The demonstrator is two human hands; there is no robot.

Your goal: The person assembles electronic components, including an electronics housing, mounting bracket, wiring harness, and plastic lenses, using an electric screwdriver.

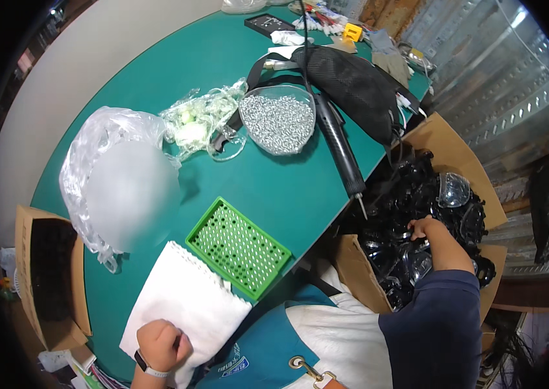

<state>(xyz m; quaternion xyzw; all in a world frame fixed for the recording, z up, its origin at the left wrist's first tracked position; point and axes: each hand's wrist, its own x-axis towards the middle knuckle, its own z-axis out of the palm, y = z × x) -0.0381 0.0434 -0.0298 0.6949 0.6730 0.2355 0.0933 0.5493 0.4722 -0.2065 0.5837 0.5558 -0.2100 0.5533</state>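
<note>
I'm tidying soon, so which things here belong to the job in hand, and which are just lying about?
Likely part of it:
black parts, right hand among them
white cloth, left hand on it
perhaps green tray, power screwdriver, small metal pieces

Apparently lying about:
black mesh bag
yellow item
clear plastic bag

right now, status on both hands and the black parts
Left hand curled on white cloth. Right hand among black parts in cardboard box, grip unclear. Black screwdriver nearby, apart from that hand.
</note>
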